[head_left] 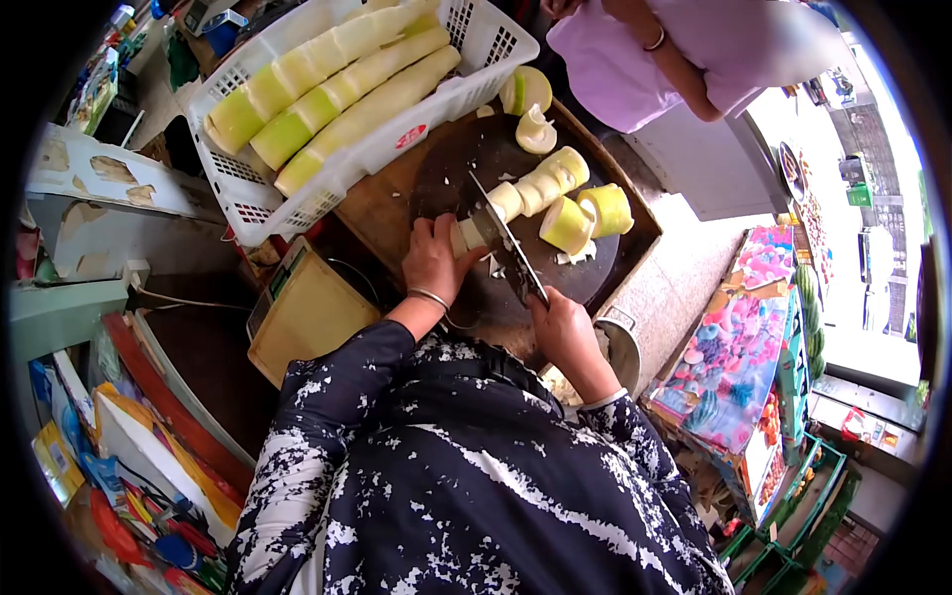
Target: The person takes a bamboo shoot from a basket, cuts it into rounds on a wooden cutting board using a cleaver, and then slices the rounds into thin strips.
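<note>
My left hand presses a pale peeled stalk down on a round dark cutting board. My right hand grips the handle of a cleaver, whose blade stands across the stalk's near end. The stalk is cut into several short rounds that still lie in a row. Two loose cut pieces with green rims lie right of the blade, and two more pieces sit at the board's far edge.
A white plastic basket with long peeled stalks rests at the board's far left. A scale with a yellow tray stands on the left. Another person in a lilac top stands across. A metal bowl is by my right wrist.
</note>
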`<state>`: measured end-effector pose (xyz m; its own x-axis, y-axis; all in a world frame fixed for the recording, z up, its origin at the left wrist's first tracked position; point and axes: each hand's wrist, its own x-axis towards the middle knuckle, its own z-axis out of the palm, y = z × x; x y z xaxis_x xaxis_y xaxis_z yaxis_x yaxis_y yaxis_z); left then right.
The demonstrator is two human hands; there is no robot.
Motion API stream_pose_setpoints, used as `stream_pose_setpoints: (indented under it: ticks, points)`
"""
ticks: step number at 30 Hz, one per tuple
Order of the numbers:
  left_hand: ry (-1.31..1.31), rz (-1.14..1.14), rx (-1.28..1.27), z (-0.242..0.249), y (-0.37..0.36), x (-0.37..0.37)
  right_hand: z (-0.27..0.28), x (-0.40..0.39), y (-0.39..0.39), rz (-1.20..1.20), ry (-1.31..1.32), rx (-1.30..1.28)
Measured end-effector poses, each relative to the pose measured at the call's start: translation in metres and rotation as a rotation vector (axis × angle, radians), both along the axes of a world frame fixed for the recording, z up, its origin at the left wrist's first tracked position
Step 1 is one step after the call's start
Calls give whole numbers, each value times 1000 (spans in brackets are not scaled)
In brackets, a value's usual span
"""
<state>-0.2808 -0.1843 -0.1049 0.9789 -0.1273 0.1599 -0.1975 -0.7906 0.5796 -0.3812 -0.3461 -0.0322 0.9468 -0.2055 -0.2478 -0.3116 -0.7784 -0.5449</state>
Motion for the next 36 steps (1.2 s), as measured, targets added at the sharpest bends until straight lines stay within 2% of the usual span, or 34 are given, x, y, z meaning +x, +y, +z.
stream_pose_setpoints:
  ticks: [3,8,11,13,15,19,21,23,27,32,36]
  points:
    - [-52,-11,-9,-5,0,-2,-12,3,-4,46,-28,15]
    - [8,-3,-14,-6,0,-1,-25,14,-2,71,-43,24]
    - [10,-21,-11,-4,2,-2,-21,9,-2,31,-6,37]
    - [13,-32,-25,1,4,-1,-10,2,1,20,-17,-44]
    - [104,-84,12,6,8,-2,-2,-14,-4,-2,-12,-39]
    - [139,-179,-39,-3,14,1,2,-55,-23,-178,33,148]
    - [118,-171,-55,-5,15,6,-33,-84,-42,-330,143,357]
    - [123,-195,-5,5,14,10,-11,-93,-35,-519,208,650]
    - [161,-299,114,14,9,15,-13,-119,-33,-621,271,818]
    - [146,-400,96,5,5,17,-28,-125,-17,-715,246,1068]
    - [118,-441,72,6,1,15,-48,-119,-5,-681,342,1033]
